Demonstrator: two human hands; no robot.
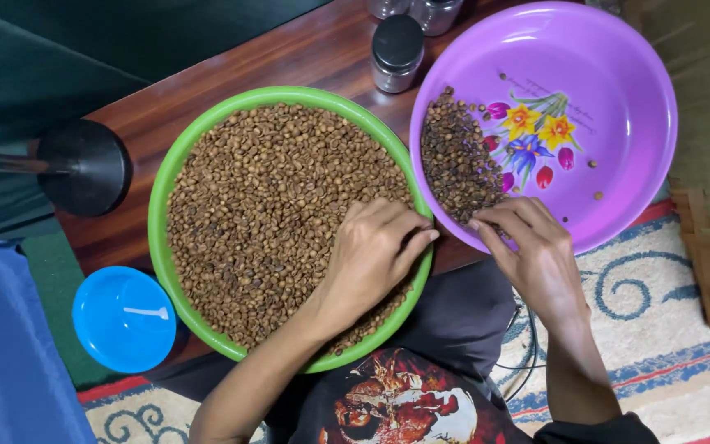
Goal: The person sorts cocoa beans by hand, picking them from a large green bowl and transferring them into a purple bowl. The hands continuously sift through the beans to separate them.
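Observation:
A green round tray [159, 197] full of brown coffee beans [265, 197] lies on a dark wooden table. My left hand [371, 251] rests on the beans at the tray's right side, fingers curled and pinched near the rim. To its right a purple tray [618, 99] with a flower print holds a smaller pile of darker beans [454, 160] along its left side. My right hand [527, 238] sits at the purple tray's near rim, fingertips pinched together beside that pile. Whether either hand holds beans is hidden.
A blue plastic bowl [122, 318] lies at the lower left. A black round stand base [84, 167] sits left of the green tray. Glass jars with dark lids [396, 51] stand at the table's far edge. A patterned rug [659, 312] covers the floor at right.

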